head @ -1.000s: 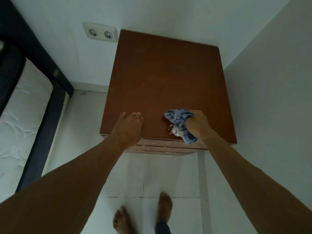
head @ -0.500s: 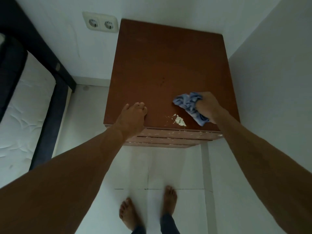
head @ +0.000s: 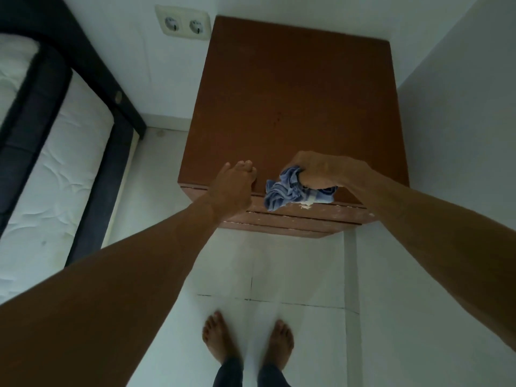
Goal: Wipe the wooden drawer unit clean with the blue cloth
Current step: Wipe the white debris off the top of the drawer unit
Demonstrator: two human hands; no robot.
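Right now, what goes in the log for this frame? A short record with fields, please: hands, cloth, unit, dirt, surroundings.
left hand: rests on the drawer unit top by its front edge, holds nothing
right hand: grips the bunched blue cloth at the front edge
drawer unit: brown wood, set in a wall corner
dirt: white crumbs at the front edge, by the cloth
surroundings: double wall socket behind left, mattress at left

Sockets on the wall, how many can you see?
2. The left socket and the right socket sit side by side in one white plate, left of the wooden drawer unit. None look hidden.
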